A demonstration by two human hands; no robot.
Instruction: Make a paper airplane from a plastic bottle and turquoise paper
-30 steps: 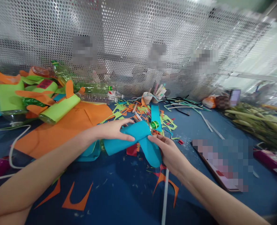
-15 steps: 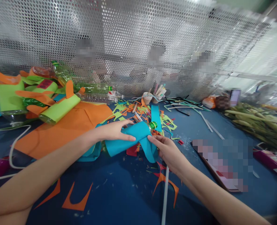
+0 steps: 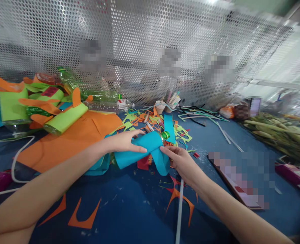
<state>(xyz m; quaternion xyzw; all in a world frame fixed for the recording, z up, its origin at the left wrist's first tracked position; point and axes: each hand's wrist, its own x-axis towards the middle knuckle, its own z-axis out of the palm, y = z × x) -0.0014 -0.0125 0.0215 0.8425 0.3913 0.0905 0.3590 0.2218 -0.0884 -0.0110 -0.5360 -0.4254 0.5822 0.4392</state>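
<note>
A plastic bottle with a green cap (image 3: pixel 165 135) lies tilted above the table, wrapped in blue paper (image 3: pixel 151 139). My left hand (image 3: pixel 125 140) is closed over the wrapped body, thumb along the near side and fingers mostly hidden behind it. Just below the cap, my right hand (image 3: pixel 178 158) pinches the paper's edge between thumb and fingers. A loose end of that paper (image 3: pixel 161 164) curls down beneath the bottle. Behind my left wrist, more blue paper (image 3: pixel 99 168) rests on the table.
Orange paper (image 3: pixel 60 149) and paper-covered bottles (image 3: pixel 66 118) fill the left side. Coloured scraps (image 3: pixel 137 117) and cups of pens (image 3: pixel 172 101) lie beyond my hands. A blurred-out phone-like slab (image 3: pixel 237 183) and corn husks (image 3: pixel 272 132) are at right. Perforated mesh (image 3: pixel 129 40) stands behind, with people beyond.
Both hands keep the same hold on the bottle and paper. The loose paper end has shifted very slightly; the whole view has moved a little.
</note>
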